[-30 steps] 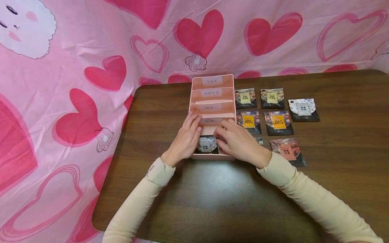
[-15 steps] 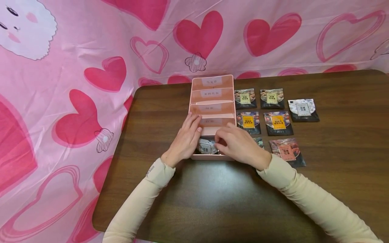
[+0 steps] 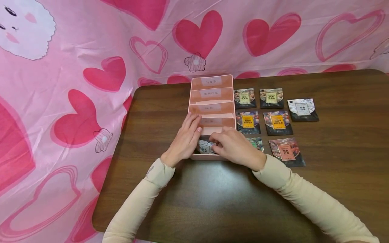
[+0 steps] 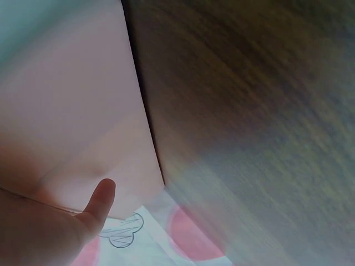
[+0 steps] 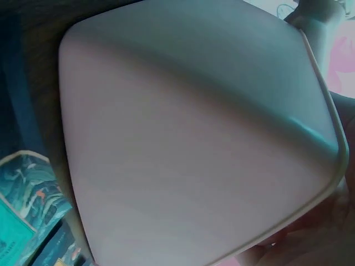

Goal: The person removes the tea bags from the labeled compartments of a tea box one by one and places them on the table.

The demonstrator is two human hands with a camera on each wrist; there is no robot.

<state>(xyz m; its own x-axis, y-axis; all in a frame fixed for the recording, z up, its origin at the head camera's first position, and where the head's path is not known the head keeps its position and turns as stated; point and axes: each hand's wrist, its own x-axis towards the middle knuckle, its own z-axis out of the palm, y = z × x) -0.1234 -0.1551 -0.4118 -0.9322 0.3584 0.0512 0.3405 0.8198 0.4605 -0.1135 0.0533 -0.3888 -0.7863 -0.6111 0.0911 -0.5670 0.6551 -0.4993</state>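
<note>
A pink divided box (image 3: pixel 212 157) with paper labels on its dividers stands on the table. In its front compartment sits a white-and-black tea sachet (image 3: pixel 205 147), leaning, its right part covered by my right hand (image 3: pixel 235 145). The curled thumb and index finger of that hand pinch the sachet's right edge. My left hand (image 3: pixel 183 140) rests along the box's left side, fingers nearly straight over the rim. One finger (image 4: pixel 101 202) shows against the box's outer wall (image 4: pixel 94 111) in the left wrist view. The right wrist view is mostly box wall (image 5: pixel 183 149), hiding the fingertips inside.
Right of the box lie several flat tea sachets: two yellow-green-labelled (image 3: pixel 271 98), two orange-labelled (image 3: pixel 278 122), a white one (image 3: pixel 303 109), a red-labelled one (image 3: pixel 286 152) and a green one (image 3: pixel 256 143) partly behind my right hand. A heart-patterned cloth (image 3: pixel 158 44) hangs behind the table.
My right hand has shifted slightly left within the front compartment, covering more of the white sachet and baring more of the green one. The left hand stays put on the box.
</note>
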